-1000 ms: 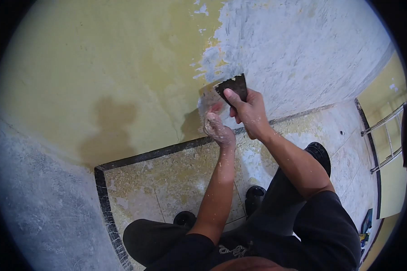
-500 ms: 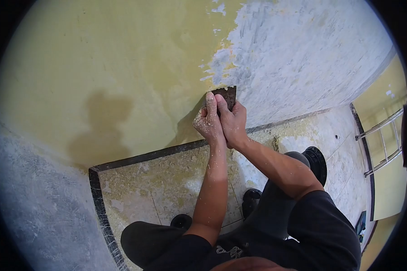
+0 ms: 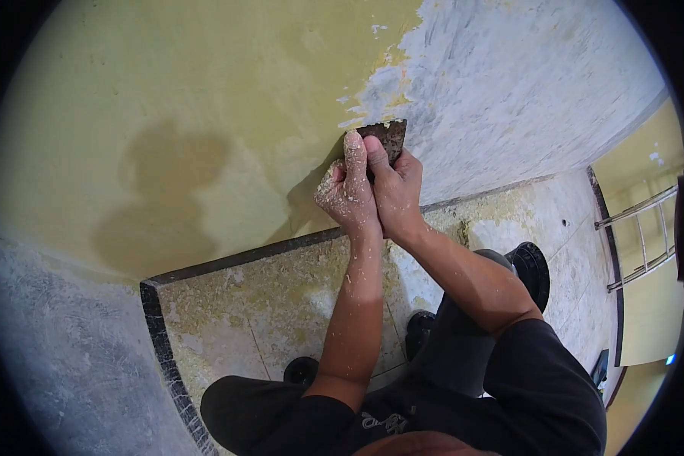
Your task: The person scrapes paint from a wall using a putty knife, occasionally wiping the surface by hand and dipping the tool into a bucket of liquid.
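A dark, stained scraper blade lies against the wall where yellow paint meets the scraped whitish-grey surface. My left hand, speckled with pale flakes, presses on the blade's left side, its thumb pointing up. Close beside it, my right hand is wrapped round the tool, thumb on the blade. The two hands touch, and they hide the scraper's lower part. Bits of paint cling to the blade's upper edge.
Paint flakes cover the tiled floor below the wall. A dark skirting strip runs along the wall's foot. At the right, a metal ladder-like frame leans by another yellow wall. A grey wall stands at the left.
Both hands and the scraper have moved a little upward along the wall, still together. The view has shifted slightly.
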`<state>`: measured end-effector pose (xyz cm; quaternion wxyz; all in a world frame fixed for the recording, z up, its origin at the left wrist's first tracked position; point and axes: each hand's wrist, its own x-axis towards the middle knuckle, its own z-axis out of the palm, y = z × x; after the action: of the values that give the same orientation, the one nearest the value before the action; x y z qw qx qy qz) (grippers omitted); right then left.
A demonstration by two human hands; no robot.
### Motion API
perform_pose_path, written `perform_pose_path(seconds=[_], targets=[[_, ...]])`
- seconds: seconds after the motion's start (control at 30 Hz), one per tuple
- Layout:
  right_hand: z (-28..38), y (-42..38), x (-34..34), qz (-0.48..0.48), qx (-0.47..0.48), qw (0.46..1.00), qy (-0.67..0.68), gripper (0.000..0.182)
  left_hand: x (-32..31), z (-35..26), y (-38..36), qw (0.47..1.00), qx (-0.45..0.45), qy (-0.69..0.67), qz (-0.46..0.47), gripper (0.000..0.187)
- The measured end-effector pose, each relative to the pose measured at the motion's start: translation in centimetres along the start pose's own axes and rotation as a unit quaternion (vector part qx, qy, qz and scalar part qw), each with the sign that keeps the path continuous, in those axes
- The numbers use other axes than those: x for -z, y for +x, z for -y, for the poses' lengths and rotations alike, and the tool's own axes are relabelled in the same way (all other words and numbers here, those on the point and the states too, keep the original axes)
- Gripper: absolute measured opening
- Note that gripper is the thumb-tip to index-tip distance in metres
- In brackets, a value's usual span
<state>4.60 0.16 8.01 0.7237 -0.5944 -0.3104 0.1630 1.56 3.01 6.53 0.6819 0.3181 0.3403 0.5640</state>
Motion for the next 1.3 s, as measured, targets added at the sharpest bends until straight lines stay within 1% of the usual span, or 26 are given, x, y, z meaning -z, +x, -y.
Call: perform_pose_path(seconds=[0.03,0.1,0.13,0.17,0.2,0.27,0.33,0.4,0.43,0.47,0.57,0.6,0.63,0.7,0.73,0.77,0.8,0.87,0.93,1.0,1.07,1.13,1.2,1.23,1.27,1.3], targets=[[-0.4,-0.3,0.4,0.000,-0.001,1.000,0.003,0.028,0.2,0.3,0.1,1.000,0.014,-0.001,0.005,0.036],[-1.2,-0.7,1.1,-0.008,-0.042,0.999,-0.031,0.026,0.4,1.9,-0.4,1.000,-0.003,-0.010,0.000,0.035],[-1.4,-0.8,1.1,-0.007,-0.038,0.999,-0.031,0.026,0.5,2.3,-0.8,1.000,-0.013,-0.021,-0.010,0.035],[-1.5,-0.9,1.2,-0.016,-0.047,0.999,-0.012,0.026,0.8,2.7,-1.0,1.000,0.012,-0.017,-0.005,0.034],[-1.7,-1.1,1.3,-0.026,-0.059,0.998,0.006,0.026,0.8,3.2,-0.9,1.000,0.015,-0.019,-0.002,0.034],[-1.9,-1.1,1.4,-0.036,-0.051,0.998,0.002,0.027,1.0,3.0,-0.8,0.999,0.029,-0.033,0.019,0.034],[-1.5,-0.8,1.2,-0.034,-0.075,0.997,0.006,0.027,0.7,2.4,-0.8,0.999,0.027,-0.029,0.013,0.034],[-0.6,0.0,0.9,-0.018,-0.052,0.998,-0.014,0.026,0.0,1.4,-0.6,0.999,0.024,-0.028,0.001,0.034],[-0.1,0.0,0.7,-0.007,-0.031,0.999,-0.028,0.025,-0.3,0.5,-0.2,1.000,0.003,-0.024,0.005,0.035],[0.3,-0.3,0.5,-0.008,-0.036,0.999,-0.026,0.025,-0.2,0.1,-0.1,1.000,-0.019,-0.018,0.008,0.036],[0.9,0.0,-0.1,-0.015,-0.026,1.000,0.005,0.027,-0.6,0.2,0.0,0.998,-0.023,-0.051,0.008,0.037],[0.5,-0.3,0.2,-0.017,-0.029,0.999,0.007,0.027,-0.4,0.3,-0.3,0.998,-0.016,-0.053,0.007,0.037],[0.2,-0.4,0.4,-0.020,-0.029,0.999,-0.010,0.027,0.2,0.6,-0.1,0.999,-0.024,0.021,0.009,0.037],[0.2,-0.7,0.5,-0.023,-0.024,0.999,-0.023,0.027,0.6,1.5,-0.7,0.999,-0.021,0.034,0.003,0.038],[0.4,-0.9,0.5,-0.027,-0.056,0.998,-0.023,0.028,0.3,1.4,-0.9,0.999,-0.013,0.044,-0.008,0.038],[0.7,-1.0,0.5,-0.033,-0.090,0.995,-0.026,0.028,0.0,1.3,-1.0,1.000,-0.022,0.015,-0.008,0.040],[1.0,-0.7,0.5,-0.035,-0.090,0.995,-0.030,0.028,-0.1,1.4,-0.6,1.000,-0.018,0.013,-0.007,0.040],[2.7,-0.5,-0.2,-0.026,-0.064,0.997,-0.035,0.030,-0.4,-0.6,-0.5,1.000,0.025,0.002,0.008,0.040],[2.4,-0.7,0.2,-0.006,-0.064,0.998,-0.019,0.031,-0.4,-0.4,-0.8,0.999,0.011,-0.031,0.004,0.040],[1.1,-0.8,0.6,-0.033,-0.057,0.996,-0.057,0.032,-0.1,0.1,-1.0,1.000,-0.018,0.021,-0.005,0.043],[0.7,-1.1,0.4,-0.042,-0.048,0.997,-0.053,0.032,-0.2,0.3,-0.7,0.999,-0.025,0.044,-0.013,0.045],[1.1,-0.5,0.2,-0.054,-0.049,0.996,-0.052,0.032,-0.1,0.5,-0.5,0.994,-0.069,0.083,-0.023,0.048],[2.8,-0.5,-0.4,-0.038,-0.043,0.995,-0.081,0.031,0.3,-0.2,-0.7,0.995,-0.054,0.086,-0.011,0.051],[3.1,-0.7,-0.6,-0.030,-0.053,0.997,-0.037,0.032,0.0,-0.2,-0.3,0.998,-0.040,0.042,-0.010,0.051],[2.5,-0.5,-0.3,-0.029,-0.047,0.998,-0.037,0.032,-0.5,-0.5,0.0,0.999,-0.031,-0.009,-0.009,0.052],[1.2,-0.5,0.2,-0.032,-0.048,0.997,-0.053,0.032,-0.5,-0.5,-0.2,0.998,-0.044,0.041,-0.022,0.052]])
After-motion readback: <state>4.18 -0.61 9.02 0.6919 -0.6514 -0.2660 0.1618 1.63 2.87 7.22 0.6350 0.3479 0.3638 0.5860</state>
